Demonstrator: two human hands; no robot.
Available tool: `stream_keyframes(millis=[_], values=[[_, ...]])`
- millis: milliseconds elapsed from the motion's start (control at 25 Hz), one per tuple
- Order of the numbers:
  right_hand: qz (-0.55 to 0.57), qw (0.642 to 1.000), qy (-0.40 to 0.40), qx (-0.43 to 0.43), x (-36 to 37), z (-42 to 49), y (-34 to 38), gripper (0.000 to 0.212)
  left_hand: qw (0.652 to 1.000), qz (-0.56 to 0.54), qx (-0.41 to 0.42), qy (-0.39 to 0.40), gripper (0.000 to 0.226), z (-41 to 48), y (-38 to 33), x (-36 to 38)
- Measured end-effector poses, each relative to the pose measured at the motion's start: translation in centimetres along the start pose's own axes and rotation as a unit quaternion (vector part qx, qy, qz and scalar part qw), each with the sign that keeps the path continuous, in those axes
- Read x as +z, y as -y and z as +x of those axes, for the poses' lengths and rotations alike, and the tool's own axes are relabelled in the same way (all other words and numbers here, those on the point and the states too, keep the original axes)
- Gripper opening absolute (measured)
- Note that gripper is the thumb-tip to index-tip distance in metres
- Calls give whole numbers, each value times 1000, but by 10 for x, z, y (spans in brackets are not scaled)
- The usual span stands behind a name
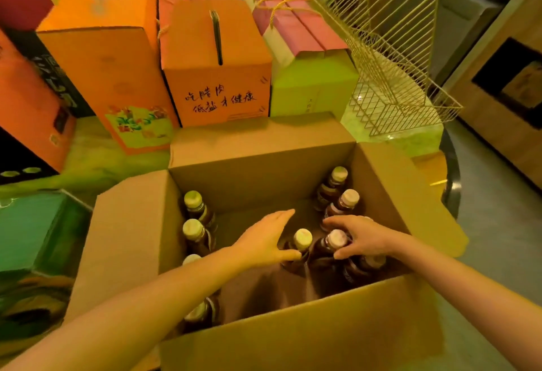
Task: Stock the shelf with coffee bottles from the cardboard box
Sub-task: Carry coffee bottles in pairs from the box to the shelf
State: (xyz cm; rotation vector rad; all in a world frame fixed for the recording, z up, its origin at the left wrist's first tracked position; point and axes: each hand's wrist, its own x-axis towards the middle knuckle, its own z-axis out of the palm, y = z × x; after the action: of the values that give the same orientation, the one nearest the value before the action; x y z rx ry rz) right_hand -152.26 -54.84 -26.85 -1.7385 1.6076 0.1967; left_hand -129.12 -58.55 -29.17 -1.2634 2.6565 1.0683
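Forearm (176, 288) partly hides left-row bottles (200, 314); left hand (265, 240) open, right hand (362, 235) grips bottle (337, 238).

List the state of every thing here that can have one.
cardboard box: open, flaps folded outward
coffee bottles: capped, standing in the box
left hand: open, thumb at the middle bottle
right hand: curled round the pink-capped bottle
wire basket: tilted
orange carton: closed

yellow-green light over stacked gift boxes (217, 57) on a pale table (410, 139), a wooden cabinet (498, 130) and grey floor (498, 238).
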Motion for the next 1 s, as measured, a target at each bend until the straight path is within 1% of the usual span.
stream_keyframes(millis=[40, 120, 280, 400, 480, 560, 600, 720, 920, 1000], values=[[-5, 1000, 19, 1, 2, 6, -4, 79, 1000, -18, -1, 11, 92, 5, 1, 9], [-2, 999, 37, -6, 7, 17, -9, 71, 998, -62, -8, 7, 88, 13, 2, 24], [51, 997, 45, -33, 14, 32, -18, 54, 982, -182, -40, -42, 73, 16, 1, 47], [128, 990, 29, -57, 21, 42, -21, 40, 968, -226, -61, -94, 66, 20, 4, 62], [152, 986, 5, -62, 28, 51, -21, 36, 961, -241, -77, -112, 59, 21, 10, 66], [175, 983, 6, -56, 32, 62, -21, 36, 959, -239, -81, -128, 51, 21, 15, 67], [186, 981, 13, -56, 33, 66, -20, 40, 959, -238, -80, -133, 48, 20, 17, 66], [203, 976, 23, -78, 37, 77, -17, 50, 953, -249, -91, -144, 50, 15, 16, 62], [193, 976, 1, -103, 36, 81, -7, 44, 943, -284, -104, -138, 41, 15, 18, 55], [204, 971, -8, -121, 34, 79, -1, 43, 943, -282, -109, -137, 39, 12, 17, 47]])
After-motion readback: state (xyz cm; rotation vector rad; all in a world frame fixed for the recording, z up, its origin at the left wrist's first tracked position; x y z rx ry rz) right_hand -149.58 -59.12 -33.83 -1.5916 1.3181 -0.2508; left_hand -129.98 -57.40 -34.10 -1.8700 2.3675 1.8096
